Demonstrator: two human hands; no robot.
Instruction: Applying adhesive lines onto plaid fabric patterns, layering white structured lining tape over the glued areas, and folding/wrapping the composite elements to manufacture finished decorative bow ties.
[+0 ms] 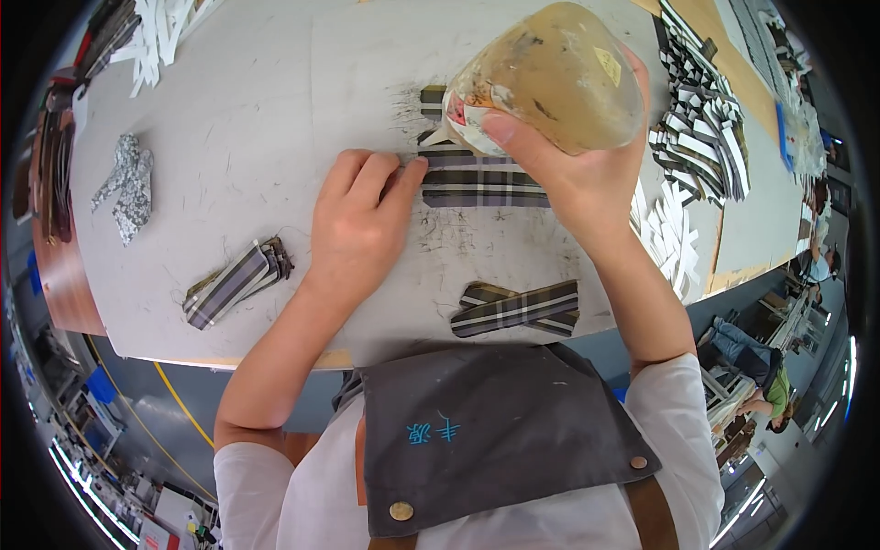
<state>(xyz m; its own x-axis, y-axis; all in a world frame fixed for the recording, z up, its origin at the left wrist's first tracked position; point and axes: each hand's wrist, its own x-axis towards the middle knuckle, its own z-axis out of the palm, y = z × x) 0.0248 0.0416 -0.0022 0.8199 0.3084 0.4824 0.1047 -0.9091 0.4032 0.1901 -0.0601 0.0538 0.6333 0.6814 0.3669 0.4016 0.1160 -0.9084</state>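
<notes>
My right hand [587, 174] is wrapped round a big squeeze bottle [559, 78] of cloudy, yellowish plastic with a worn label. Its pale nozzle [434, 138] points down and left at the left end of the plaid fabric strips [486, 188], which lie side by side on the table. Beside that end, my left hand [365, 211] has its fingers curled, with the index fingertip pressed to the edge of a plaid strip [463, 159]. Another strip [432, 101] shows partly behind the bottle. The bottle and right hand hide the strips' right ends.
Crossed plaid strips [518, 310] lie near the front edge, and a bundle of strips [234, 282] at front left. A silvery piece [128, 188] rests at far left. Right: a heap of plaid strips [701, 128] and white strips [669, 234]. Co-workers [765, 376] are beyond the table.
</notes>
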